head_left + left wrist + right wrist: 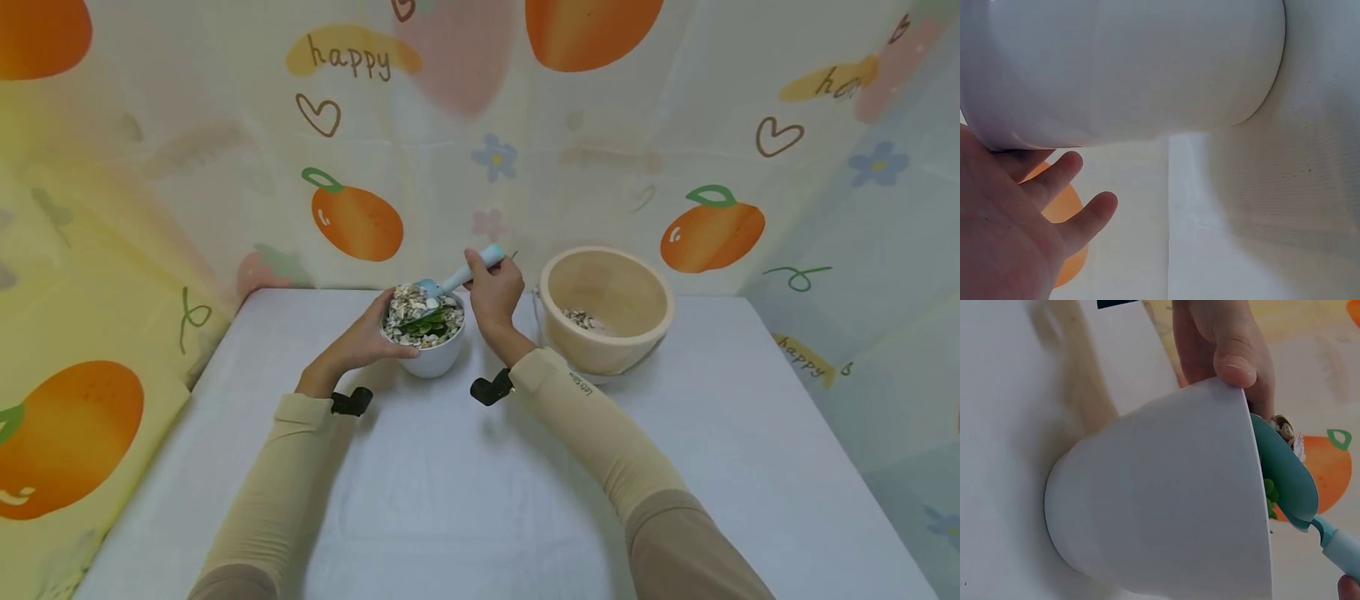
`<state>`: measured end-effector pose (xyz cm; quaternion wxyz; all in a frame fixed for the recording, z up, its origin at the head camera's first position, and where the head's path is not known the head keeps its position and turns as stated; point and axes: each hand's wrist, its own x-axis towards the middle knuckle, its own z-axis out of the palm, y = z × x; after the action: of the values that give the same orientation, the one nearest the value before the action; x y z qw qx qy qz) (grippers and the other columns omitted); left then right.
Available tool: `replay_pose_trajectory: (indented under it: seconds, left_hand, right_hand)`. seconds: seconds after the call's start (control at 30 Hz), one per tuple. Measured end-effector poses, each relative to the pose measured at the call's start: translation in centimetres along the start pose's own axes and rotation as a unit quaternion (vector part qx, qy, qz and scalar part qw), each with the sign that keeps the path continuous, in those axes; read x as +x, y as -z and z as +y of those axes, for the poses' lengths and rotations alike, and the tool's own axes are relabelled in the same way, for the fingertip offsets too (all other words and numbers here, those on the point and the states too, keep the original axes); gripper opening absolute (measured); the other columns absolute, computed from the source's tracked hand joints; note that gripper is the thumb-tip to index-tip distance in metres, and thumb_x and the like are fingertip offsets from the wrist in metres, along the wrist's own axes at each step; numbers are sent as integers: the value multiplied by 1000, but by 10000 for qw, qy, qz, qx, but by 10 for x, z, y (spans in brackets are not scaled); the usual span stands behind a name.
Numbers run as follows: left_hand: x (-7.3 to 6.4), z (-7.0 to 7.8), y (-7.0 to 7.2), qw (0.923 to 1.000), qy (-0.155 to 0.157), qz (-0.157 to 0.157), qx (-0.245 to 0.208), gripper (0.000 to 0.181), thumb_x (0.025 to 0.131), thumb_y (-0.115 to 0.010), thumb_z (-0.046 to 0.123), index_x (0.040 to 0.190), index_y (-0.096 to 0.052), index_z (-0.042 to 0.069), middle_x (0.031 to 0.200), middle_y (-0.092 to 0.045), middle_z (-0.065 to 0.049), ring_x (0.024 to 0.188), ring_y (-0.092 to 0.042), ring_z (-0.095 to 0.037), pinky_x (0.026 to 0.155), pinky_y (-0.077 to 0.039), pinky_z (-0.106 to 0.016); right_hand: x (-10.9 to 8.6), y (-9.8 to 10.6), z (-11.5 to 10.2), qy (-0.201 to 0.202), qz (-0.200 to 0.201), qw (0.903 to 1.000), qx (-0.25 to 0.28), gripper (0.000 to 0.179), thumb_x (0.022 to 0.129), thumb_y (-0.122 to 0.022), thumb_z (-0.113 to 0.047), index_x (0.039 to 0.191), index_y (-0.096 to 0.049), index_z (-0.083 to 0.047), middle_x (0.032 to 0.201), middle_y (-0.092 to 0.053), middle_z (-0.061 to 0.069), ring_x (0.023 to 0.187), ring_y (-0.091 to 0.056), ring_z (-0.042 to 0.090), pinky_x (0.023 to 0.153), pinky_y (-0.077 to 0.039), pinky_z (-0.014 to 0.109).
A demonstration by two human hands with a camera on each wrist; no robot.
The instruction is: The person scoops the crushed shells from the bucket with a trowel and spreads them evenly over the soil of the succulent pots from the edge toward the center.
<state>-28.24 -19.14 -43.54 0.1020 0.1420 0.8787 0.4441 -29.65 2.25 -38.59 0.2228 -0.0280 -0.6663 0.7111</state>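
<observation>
A small white flowerpot (433,364) stands on the table, filled with pale pebbles (407,302) around a green leafy plant (429,325). My left hand (360,337) grips its rim from the left, thumb along the near side. Some left fingers (1060,178) show beside the pot wall in the left wrist view. My right hand (497,296) holds a light-blue hand trowel (457,279) by its handle. Over the pot's mouth, the teal trowel blade (1285,469) lies close to the pebbles and leaves; the right wrist view hides what it carries.
To the right stands a large beige pot (652,325) with some pebbles (581,319) at its bottom. A white cloth covers the table (450,500). Behind it hangs a curtain (577,192) printed with oranges, close to the table's back edge.
</observation>
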Motion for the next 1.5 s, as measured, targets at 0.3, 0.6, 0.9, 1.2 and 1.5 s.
replay_pose_trajectory:
  seconds: [0.3,0.6,0.9,1.2,1.5]
  left_hand:
    - [3,0,2,9998,60,-137,142,126,70,-87,36,157,-1,7,163,-10,-18,150,-14,-36,120,-16,-58]
    - [4,-2,-1,9999,-140,62,-21,115,71,-86,30,155,-11,8,157,-24,-18,144,-27,-36,118,-22,-58]
    - [-8,6,-16,9983,241,531,31,123,69,-87,43,157,-6,11,159,-20,-18,145,-24,-36,116,-24,-59]
    - [-4,7,-4,9995,-104,165,268,120,70,-86,38,156,-9,6,157,-21,-20,144,-24,-37,116,-25,-58]
    - [0,-1,-6,9991,-355,202,-95,114,68,-88,33,154,-18,7,155,-29,-18,142,-30,-36,116,-25,-58]
  right_hand:
    - [5,4,-5,46,-182,9994,-294,26,90,-71,-24,84,-62,-1,66,-61,14,64,-69,35,60,-59,29]
    - [5,5,-5,38,-181,9996,-220,25,90,-71,-24,83,-62,-2,63,-60,9,64,-68,33,60,-59,29]
    - [6,6,-6,43,-53,9997,-215,25,89,-72,-24,84,-64,-1,62,-60,6,50,-61,9,57,-58,27]
    - [4,4,-9,22,-148,9995,-273,25,90,-71,-24,85,-63,-1,63,-59,5,60,-67,29,60,-59,28]
    - [2,5,-9,62,-203,9991,-359,26,90,-71,-26,84,-62,-2,62,-58,5,53,-63,12,59,-59,27]
